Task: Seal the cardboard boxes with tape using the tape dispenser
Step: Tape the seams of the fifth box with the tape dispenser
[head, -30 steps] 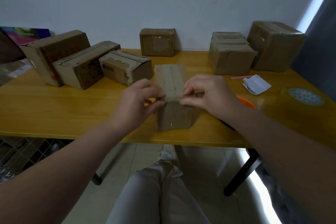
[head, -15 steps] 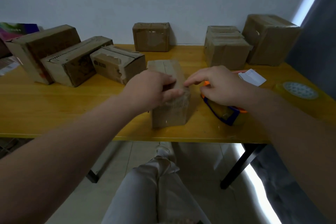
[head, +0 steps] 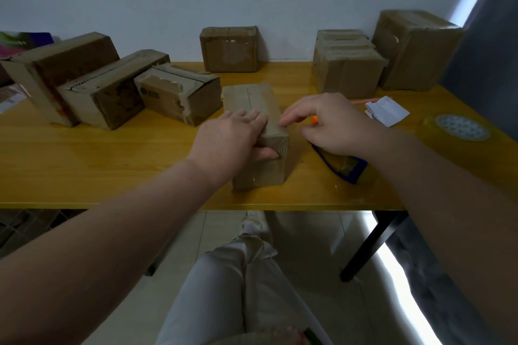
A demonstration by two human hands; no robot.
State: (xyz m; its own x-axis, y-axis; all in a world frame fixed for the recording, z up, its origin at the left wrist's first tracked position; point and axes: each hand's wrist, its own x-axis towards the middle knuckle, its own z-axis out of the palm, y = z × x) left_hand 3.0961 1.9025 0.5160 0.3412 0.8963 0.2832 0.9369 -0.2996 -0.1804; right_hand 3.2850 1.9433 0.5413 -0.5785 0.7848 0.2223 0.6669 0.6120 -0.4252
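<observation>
Cardboard, corrugated and scuffed, makes up the small cardboard box (head: pixel 267 107) that is set lengthwise near the front edge of the table (head: pixel 98 165). Its 2 top flaps are closed, and no tape can be made out along the seam between them. Its near end is gripped by the left hand (head: pixel 231 143), with the fingers laid over the top edge and the thumb pressed against the front face.

The box is judged light and fairly stiff, though its walls would dent under a hard squeeze (and the flaps might lift if let go). It is best held down at the near end, clear of the seam where tape must run.

Just beside it on the right lies the tape dispenser (head: pixel 346 166), blue-framed with an orange part. The right hand (head: pixel 332 126) is held over it with fingers loosely bent. Whether the handle is grasped cannot be told, since the palm hides it.

Further out, 3 left boxes (head: pixel 112 92) are ranged side by side, a back box (head: pixel 228 49) is set against the wall, and 2 right boxes (head: pixel 347 70) are placed at the far right. A folded paper (head: pixel 388 110) and a tape roll (head: pixel 459 127) are seen near the right end.
</observation>
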